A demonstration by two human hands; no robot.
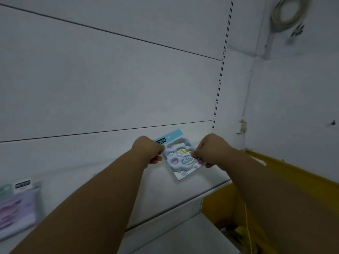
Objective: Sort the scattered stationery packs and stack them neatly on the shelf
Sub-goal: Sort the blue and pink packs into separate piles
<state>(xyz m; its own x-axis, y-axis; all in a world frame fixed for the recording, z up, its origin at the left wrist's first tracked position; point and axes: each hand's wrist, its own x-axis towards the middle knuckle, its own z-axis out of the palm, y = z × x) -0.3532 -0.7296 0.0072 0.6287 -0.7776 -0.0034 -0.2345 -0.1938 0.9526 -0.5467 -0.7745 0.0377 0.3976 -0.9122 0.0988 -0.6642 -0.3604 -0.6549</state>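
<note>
A stationery pack [178, 158] with a light blue header and a cartoon unicorn picture leans tilted near the white back panel, above the white shelf [165, 197]. My left hand [148, 150] pinches its left edge. My right hand [209, 153] pinches its right edge, fingers curled over the picture. I cannot tell whether the pack's lower corner touches the shelf. A second pack [17, 204], pale purple and pink with a black label, lies blurred at the shelf's far left.
A yellow bin [286, 171] with loose items inside stands right of the shelf end. A slotted upright [221, 70] runs up the back panel. A coiled cable [288, 13] hangs on the right wall. A lower shelf [183, 235] shows beneath.
</note>
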